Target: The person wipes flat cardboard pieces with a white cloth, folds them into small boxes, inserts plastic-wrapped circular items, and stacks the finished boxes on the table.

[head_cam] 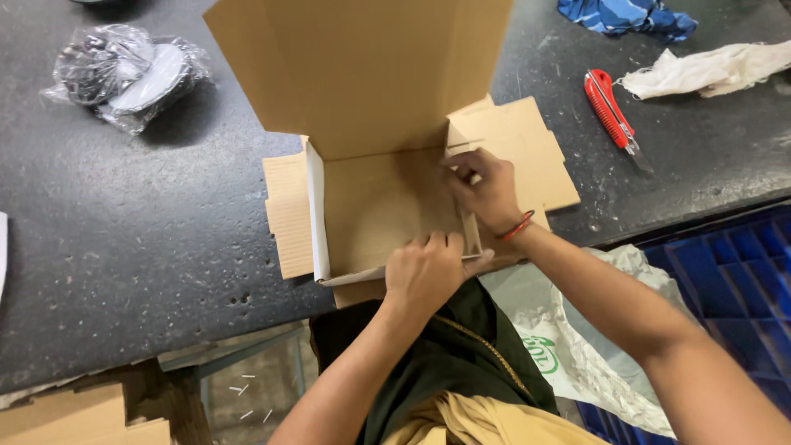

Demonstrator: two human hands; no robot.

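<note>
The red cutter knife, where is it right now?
In the head view, the red cutter knife lies on the dark worktop at the upper right, between the brown cardboard box and a crumpled white cloth.

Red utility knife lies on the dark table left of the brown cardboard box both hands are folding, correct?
Not quite. The head view shows the red utility knife on the dark table right of the brown cardboard box, which the left hand and right hand are folding.
</note>
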